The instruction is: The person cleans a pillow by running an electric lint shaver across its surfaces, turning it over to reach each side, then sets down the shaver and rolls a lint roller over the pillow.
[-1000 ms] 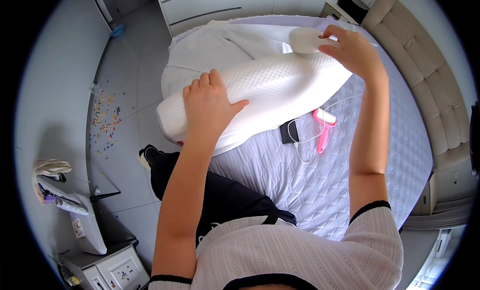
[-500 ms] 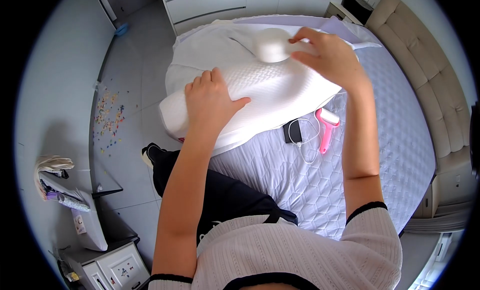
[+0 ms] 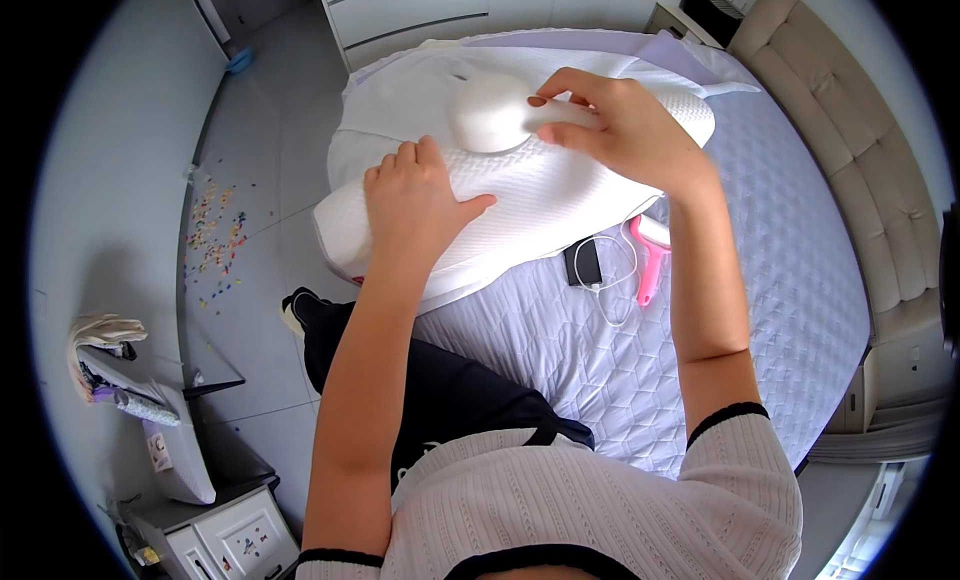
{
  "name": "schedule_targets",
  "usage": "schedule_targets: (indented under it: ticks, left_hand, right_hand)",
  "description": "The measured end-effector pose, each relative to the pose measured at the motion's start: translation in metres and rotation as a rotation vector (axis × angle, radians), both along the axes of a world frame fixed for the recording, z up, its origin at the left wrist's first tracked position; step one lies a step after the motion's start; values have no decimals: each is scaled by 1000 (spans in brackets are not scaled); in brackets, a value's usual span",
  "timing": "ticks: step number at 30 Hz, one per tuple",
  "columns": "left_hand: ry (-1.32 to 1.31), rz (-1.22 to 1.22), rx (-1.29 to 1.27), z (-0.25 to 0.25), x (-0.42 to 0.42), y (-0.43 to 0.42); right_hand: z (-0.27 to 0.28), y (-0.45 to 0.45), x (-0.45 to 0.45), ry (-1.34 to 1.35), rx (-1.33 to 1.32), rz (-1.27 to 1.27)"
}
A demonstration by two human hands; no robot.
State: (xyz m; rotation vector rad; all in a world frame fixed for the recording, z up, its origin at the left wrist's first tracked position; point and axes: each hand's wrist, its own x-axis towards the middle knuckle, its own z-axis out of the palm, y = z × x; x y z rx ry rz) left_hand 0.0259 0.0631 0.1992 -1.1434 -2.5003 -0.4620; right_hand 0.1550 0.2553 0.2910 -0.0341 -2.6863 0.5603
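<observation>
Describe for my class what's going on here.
A person's right hand holds a white device over a white pillow; whether the two touch is unclear. The left hand rests on the pillow. A pink roller and a black box lie nearby on the bed.

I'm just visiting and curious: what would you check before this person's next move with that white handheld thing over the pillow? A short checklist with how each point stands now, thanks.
1. Right hand has hold of the white handheld tool by its handle: ok.
2. Left hand rests on the pillow, thumb spread: ok.
3. Tool's head is clear of the left fingers: ok, a gap shows.
4. Tool's underside meets the pillow: cannot tell, hidden from above.
5. Pink roller and black box lie off the pillow: ok.
6. White cable is tidy: not ok, it lies in loose loops.
</observation>
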Motion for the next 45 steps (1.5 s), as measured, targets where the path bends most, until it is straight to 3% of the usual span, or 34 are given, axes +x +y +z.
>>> schedule_targets:
  ticks: [4,7,9,13,16,21,24,26,33,37,45]
  left_hand:
    - [-6,-1,-3,0,-1,1]
    - [12,2,1,-1,-3,2]
    - [2,-4,-8,-1,-4,1]
    - [-3,-13,-3,0,-5,3]
    - [-47,6,-44,3,-5,5]
    - [90,-52,106,-13,-16,5]
    - [-69,0,-23,2,-10,5]
    - [-37,-2,-22,3,-8,6]
    - [-63,-3,-41,8,-6,6]
    - [-50,-6,-32,6,-7,5]
    - [-50,13,-54,8,-7,7]
  right_hand:
    - [4,-1,2,-43,35,-57]
    - [6,17,14,72,54,-107]
    - [5,30,23,65,91,-271]
    - [4,35,32,78,43,-358]
    - [-2,21,29,92,71,-251]
    - [-23,-30,22,162,13,-77]
    - [-33,-39,29,185,15,-125]
    - [-38,-33,36,204,-10,-153]
    - [-50,35,79,261,-85,-677]
    - [-55,43,88,346,-125,-772]
    - [-71,-33,53,359,-165,-461]
